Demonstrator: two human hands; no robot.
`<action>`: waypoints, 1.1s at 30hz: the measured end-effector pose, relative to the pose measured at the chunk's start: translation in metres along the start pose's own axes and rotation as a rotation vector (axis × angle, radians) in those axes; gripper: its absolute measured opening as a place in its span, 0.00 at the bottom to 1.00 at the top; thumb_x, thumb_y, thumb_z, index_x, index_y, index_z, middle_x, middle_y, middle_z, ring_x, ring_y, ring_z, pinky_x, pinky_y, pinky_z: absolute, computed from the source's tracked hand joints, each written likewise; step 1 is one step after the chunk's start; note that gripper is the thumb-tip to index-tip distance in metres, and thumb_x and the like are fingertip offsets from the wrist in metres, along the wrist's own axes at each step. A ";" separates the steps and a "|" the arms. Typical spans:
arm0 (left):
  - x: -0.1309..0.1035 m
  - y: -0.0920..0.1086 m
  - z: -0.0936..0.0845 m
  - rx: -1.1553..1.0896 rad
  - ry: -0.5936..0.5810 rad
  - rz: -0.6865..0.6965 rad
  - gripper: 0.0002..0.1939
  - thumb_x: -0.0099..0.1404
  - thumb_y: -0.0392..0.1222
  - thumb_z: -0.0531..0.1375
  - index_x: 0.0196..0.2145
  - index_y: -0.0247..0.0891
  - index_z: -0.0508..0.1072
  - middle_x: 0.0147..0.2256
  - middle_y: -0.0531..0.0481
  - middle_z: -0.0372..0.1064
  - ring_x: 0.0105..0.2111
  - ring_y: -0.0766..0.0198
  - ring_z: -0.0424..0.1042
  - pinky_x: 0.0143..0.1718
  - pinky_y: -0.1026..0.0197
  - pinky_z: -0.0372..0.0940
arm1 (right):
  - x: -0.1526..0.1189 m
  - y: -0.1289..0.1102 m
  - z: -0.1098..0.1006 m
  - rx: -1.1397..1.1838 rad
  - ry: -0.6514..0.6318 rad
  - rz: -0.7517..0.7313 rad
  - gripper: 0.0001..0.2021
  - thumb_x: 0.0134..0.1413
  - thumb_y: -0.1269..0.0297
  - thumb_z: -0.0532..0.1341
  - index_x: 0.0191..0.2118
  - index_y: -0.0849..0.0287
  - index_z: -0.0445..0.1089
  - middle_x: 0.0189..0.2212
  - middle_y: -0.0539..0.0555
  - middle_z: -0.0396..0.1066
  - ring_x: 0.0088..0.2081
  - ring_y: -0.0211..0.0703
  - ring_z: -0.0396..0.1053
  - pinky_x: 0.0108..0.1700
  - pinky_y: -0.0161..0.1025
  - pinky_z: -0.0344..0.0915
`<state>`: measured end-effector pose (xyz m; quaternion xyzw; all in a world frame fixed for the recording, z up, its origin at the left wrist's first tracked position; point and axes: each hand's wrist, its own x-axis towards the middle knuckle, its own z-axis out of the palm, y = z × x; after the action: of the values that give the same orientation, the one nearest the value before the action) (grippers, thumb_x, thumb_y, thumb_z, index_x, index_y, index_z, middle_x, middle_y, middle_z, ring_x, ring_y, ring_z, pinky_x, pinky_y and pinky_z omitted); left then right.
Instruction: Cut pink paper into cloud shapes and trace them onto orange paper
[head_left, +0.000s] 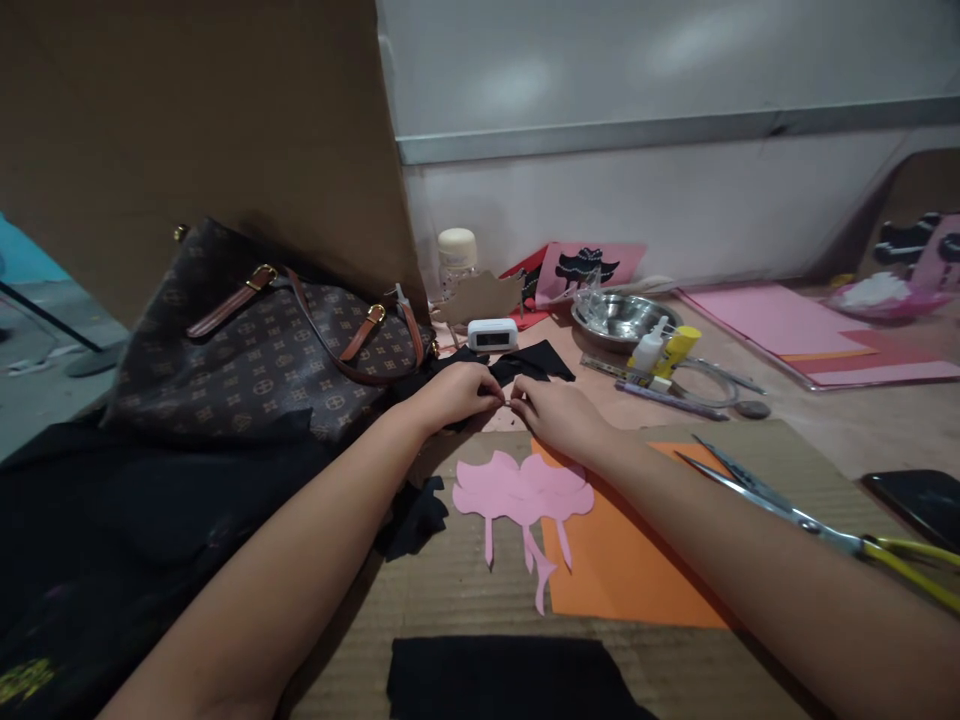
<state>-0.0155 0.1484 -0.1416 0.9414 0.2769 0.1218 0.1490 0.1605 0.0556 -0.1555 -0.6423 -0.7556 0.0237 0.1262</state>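
Note:
Near the middle of the view, my left hand [463,395] and my right hand [553,410] meet almost fingertip to fingertip. Both are closed in a pinch on something tiny and pale that I cannot make out. Black fabric or paper scraps [534,362] lie just beyond my fingers. Closer to me, a pink paper cutout [517,490] with wavy edges and narrow strips hanging down rests on the cardboard [450,600]. It partly overlaps an orange sheet [622,560], which my right forearm crosses. A black piece [420,515] sits left of the cutout.
Open scissors with yellow handles [806,522] and a dark phone [919,500] lie right. Behind are a metal bowl [626,320], glue bottles [649,345], a white device [492,334] and pink sheets [780,315]. A brown patterned bag [262,350] stands left. Black cloth [510,680] is in front.

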 end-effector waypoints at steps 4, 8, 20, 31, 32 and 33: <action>0.000 -0.001 0.001 -0.007 -0.008 -0.005 0.09 0.64 0.38 0.62 0.38 0.38 0.83 0.36 0.48 0.79 0.36 0.61 0.75 0.39 0.64 0.65 | -0.001 -0.001 0.000 0.013 0.015 -0.010 0.09 0.68 0.63 0.57 0.44 0.61 0.72 0.35 0.52 0.74 0.37 0.44 0.71 0.38 0.41 0.66; 0.000 -0.002 0.002 -0.018 -0.004 -0.022 0.10 0.64 0.38 0.61 0.39 0.38 0.83 0.36 0.47 0.79 0.36 0.60 0.75 0.38 0.64 0.64 | -0.002 -0.002 -0.002 0.034 0.031 -0.013 0.08 0.68 0.64 0.57 0.44 0.60 0.72 0.34 0.51 0.73 0.36 0.43 0.71 0.39 0.42 0.68; -0.001 -0.006 0.006 -0.212 0.013 -0.094 0.10 0.63 0.40 0.60 0.38 0.37 0.82 0.36 0.47 0.80 0.37 0.59 0.75 0.40 0.62 0.65 | -0.002 0.004 0.002 0.155 0.076 0.004 0.08 0.68 0.65 0.57 0.44 0.61 0.72 0.35 0.52 0.73 0.37 0.43 0.71 0.40 0.43 0.68; 0.004 -0.010 0.011 -0.511 0.077 -0.178 0.12 0.71 0.45 0.59 0.43 0.33 0.75 0.41 0.47 0.75 0.42 0.58 0.75 0.47 0.50 0.70 | 0.001 0.005 -0.001 0.346 0.199 0.086 0.09 0.70 0.63 0.54 0.43 0.61 0.70 0.34 0.51 0.74 0.36 0.41 0.72 0.39 0.40 0.68; 0.005 -0.011 0.011 -0.527 0.072 -0.179 0.13 0.71 0.46 0.59 0.44 0.33 0.74 0.42 0.46 0.75 0.42 0.58 0.75 0.47 0.49 0.70 | 0.001 0.006 -0.003 0.346 0.202 0.089 0.10 0.70 0.63 0.54 0.43 0.61 0.70 0.34 0.51 0.74 0.35 0.41 0.72 0.38 0.40 0.68; 0.005 -0.011 0.011 -0.540 0.068 -0.180 0.14 0.71 0.47 0.59 0.45 0.33 0.74 0.43 0.46 0.74 0.42 0.58 0.75 0.46 0.49 0.71 | 0.001 0.006 -0.005 0.343 0.200 0.088 0.10 0.70 0.62 0.54 0.43 0.61 0.70 0.34 0.51 0.73 0.35 0.41 0.73 0.38 0.40 0.69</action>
<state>-0.0132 0.1574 -0.1553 0.8347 0.3215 0.2087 0.3953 0.1668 0.0568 -0.1521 -0.6431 -0.6953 0.0935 0.3072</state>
